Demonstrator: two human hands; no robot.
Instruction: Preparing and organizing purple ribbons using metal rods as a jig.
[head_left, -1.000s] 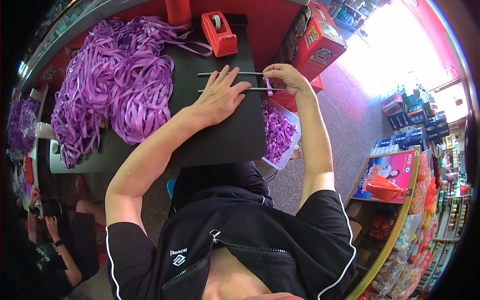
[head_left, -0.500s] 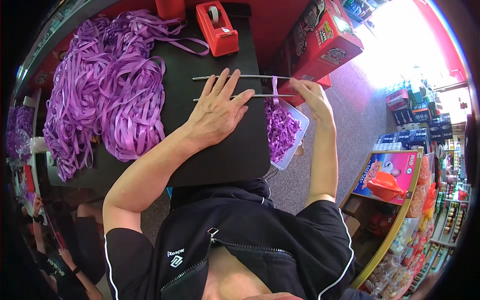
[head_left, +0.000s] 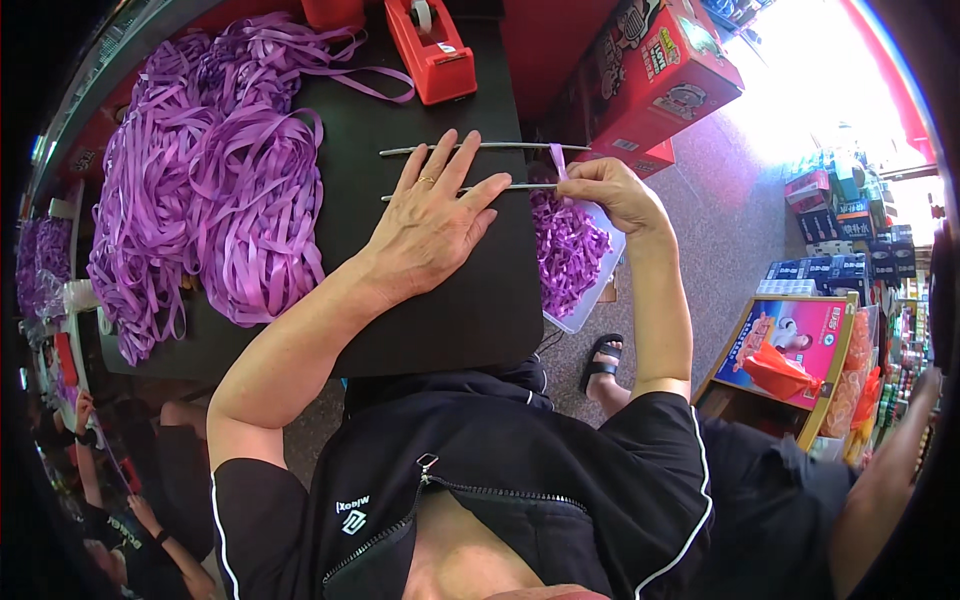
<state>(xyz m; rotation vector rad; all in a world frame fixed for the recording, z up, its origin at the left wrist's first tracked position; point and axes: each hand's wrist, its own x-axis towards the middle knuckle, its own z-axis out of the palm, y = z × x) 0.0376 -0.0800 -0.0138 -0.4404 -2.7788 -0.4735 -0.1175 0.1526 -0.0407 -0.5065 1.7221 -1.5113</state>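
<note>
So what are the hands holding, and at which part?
The right hand pinches a purple ribbon strip at the right ends of two metal rods. The left hand lies flat, pressing the rods onto the black table.

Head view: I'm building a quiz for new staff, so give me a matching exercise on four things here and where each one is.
Things:
1. left hand
2. right hand
3. tape dispenser
4. loose ribbon heap

Places:
A. far edge of the black table
B. left part of the table
C. flat on two metal rods
D. at the rod ends, pinching a purple strip

Pairs: 1-C, 2-D, 3-A, 4-B
</note>
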